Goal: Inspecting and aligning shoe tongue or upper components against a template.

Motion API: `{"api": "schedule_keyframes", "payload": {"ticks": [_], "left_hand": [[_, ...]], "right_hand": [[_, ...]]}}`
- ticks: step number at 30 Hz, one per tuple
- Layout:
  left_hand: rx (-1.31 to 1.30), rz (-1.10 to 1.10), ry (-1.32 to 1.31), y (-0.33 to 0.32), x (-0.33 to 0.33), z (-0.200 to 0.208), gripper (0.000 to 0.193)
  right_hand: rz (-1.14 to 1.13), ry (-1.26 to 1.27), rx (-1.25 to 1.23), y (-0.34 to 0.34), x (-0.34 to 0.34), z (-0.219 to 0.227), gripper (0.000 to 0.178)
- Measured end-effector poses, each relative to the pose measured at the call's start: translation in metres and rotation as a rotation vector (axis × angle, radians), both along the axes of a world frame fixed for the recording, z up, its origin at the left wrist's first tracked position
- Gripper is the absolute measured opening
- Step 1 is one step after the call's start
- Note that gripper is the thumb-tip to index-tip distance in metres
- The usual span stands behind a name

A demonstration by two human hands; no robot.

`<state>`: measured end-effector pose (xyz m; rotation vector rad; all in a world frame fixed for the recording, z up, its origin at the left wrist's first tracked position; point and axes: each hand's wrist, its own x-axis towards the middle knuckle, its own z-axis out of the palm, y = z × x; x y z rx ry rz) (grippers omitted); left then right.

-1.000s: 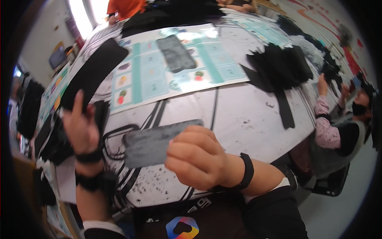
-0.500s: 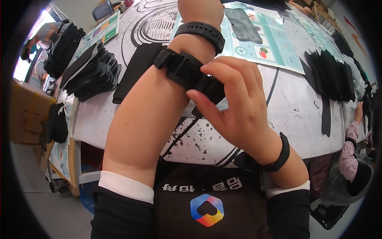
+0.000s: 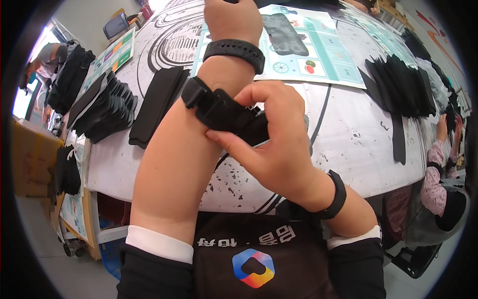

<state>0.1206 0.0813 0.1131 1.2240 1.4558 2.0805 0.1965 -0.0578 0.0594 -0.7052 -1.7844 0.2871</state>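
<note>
My left arm reaches across the table, and my left hand (image 3: pixel 234 20) is at the top edge with its fingers out of sight. A perforated black wristband (image 3: pixel 235 54) circles that wrist. Below it a wide black strap with a buckle (image 3: pixel 196 93) goes round the forearm, bearing a small black device (image 3: pixel 249 123). My right hand (image 3: pixel 279 134) closes on this device, thumb at its lower edge and fingers curled over its top. A plain black band (image 3: pixel 336 195) is on my right wrist.
Stacks of black cut pieces stand at left (image 3: pixel 107 107) and right (image 3: pixel 402 88); a flat black pile (image 3: pixel 157 107) lies beside my left forearm. A printed sheet (image 3: pixel 343 65) carries a grey flat piece (image 3: pixel 286 34). Another person's pink sleeve (image 3: pixel 434 187) shows at far right.
My right hand has moved left and closed its fingers on the device on my left forearm. The view has shifted slightly, and my left hand shows more at the top.
</note>
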Motion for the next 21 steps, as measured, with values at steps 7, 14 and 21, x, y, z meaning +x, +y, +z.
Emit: {"api": "schedule_keyframes", "payload": {"ticks": [7,14,21], "left_hand": [[0.101,0.009,-0.005,0.023,-0.01,-0.012,0.025],[0.253,0.093,0.185,0.05,-0.017,-0.026,0.026],[-0.045,0.075,0.004,0.024,-0.025,-0.017,0.03]], "right_hand": [[-0.173,-0.042,0.137,0.002,0.001,0.005,0.046],[-0.051,-0.01,0.064,0.005,0.007,-0.001,0.046],[-0.047,-0.04,0.035,-0.001,0.0,0.002,0.044]]}}
